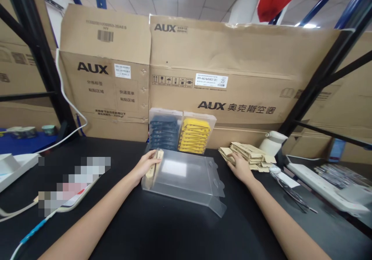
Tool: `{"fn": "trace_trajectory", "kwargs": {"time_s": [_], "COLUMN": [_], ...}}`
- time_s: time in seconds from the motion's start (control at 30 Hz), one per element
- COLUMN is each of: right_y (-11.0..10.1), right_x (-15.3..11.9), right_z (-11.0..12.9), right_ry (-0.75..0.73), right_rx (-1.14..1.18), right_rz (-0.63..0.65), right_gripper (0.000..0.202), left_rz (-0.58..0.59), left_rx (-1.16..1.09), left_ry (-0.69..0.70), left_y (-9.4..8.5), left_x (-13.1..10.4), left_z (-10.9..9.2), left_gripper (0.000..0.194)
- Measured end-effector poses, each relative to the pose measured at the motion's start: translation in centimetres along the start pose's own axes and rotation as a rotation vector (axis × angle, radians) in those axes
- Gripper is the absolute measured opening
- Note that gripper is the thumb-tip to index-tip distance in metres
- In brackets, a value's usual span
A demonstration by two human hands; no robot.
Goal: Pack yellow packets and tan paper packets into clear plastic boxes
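My left hand is closed on the left end of a clear plastic box, which lies on its side on the black table. One tan packet stands inside that end; the flaps at the box's right end are open. My right hand has its fingers bent over a tan packet at the left edge of a pile of similar tan packets. Behind the box stand two more clear boxes, one filled with dark blue packets, the other with yellow packets.
Large cardboard sheets form a wall behind the black table. A white bottle stands behind the pile. Power strips and cables lie at right. A partly blurred-out device with a cable lies at left.
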State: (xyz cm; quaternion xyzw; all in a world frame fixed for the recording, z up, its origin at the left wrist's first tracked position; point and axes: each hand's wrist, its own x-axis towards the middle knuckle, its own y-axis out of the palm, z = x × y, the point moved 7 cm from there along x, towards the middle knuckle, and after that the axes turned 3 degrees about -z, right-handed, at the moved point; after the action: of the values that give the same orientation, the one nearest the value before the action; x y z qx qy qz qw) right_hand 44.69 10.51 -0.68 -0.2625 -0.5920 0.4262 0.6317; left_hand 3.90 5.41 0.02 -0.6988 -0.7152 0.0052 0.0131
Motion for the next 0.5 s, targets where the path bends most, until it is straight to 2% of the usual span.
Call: {"fn": "trace_trajectory", "kwargs": {"time_s": [0.27,0.5], "right_y": [0.0,-0.2], "right_x": [0.1,0.1], "right_z": [-1.1,-0.7], "right_ry": [0.068,0.075], "right_rx": [0.076,0.146], "right_rz": [-0.097,-0.114], "right_gripper": [0.021,0.021], "left_rz": [-0.047,-0.046], "left_rx": [-0.084,-0.110], "left_ry": [-0.055,-0.068], "left_y": [0.0,0.0], "left_x": [-0.1,0.4], "left_z": [0.2,0.8], "left_gripper": [0.037,0.038]}}
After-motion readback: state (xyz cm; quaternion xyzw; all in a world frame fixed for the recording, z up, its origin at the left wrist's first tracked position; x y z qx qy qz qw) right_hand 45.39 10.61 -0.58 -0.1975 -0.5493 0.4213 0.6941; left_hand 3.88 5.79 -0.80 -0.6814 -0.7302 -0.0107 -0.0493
